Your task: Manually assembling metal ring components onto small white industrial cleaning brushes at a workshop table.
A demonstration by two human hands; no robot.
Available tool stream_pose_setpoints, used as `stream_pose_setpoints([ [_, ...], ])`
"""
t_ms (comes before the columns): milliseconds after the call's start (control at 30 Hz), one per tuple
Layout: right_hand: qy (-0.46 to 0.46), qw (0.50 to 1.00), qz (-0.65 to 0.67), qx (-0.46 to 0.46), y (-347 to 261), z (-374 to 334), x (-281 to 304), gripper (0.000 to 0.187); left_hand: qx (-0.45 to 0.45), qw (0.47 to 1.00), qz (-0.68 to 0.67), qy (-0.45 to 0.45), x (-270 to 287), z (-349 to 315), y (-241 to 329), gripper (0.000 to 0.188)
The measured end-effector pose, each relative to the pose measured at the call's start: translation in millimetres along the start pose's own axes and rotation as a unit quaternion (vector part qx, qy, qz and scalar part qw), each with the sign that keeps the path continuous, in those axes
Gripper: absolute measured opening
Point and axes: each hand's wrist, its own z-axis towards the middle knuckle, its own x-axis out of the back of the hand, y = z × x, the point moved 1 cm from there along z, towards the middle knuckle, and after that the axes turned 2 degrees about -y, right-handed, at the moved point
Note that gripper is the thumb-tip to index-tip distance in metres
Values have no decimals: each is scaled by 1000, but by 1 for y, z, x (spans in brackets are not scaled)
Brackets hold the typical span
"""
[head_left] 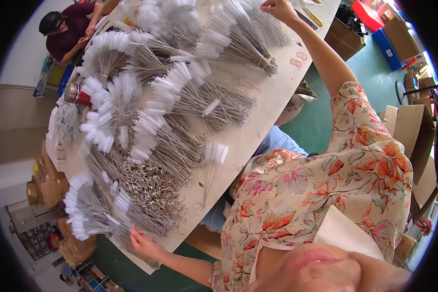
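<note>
Bundles of wire-handled brushes (180, 92) with white bristle heads cover the table. My left hand (145, 245) is at the near-left edge, its fingers somewhat apart over the wire handles of one brush bundle (134, 211). Out at the upper edge, my right hand (280, 9) has its fingers bent together in a pinch; whatever they hold is too small to make out. A heap of metal rings (148, 187) lies between the bundles. Close to the table's front edge rest a few separate brushes (214, 158).
A red cup with a metal lid (77, 94) stands among the brushes. Across the table (248, 141) a person in a dark cap (65, 29) works with both hands. Cardboard boxes (409, 141) and a blue crate (388, 51) stand on the green floor to the right.
</note>
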Motion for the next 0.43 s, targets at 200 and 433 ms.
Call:
stream_pose_setpoints([
  [200,-38,989,-136,-41,-24,0,-2,24,2,999,-24,-30,-19,-9,4,29],
  [433,230,958,150,79,-115,-16,91,20,-36,987,-148,-59,-38,-16,9,29],
])
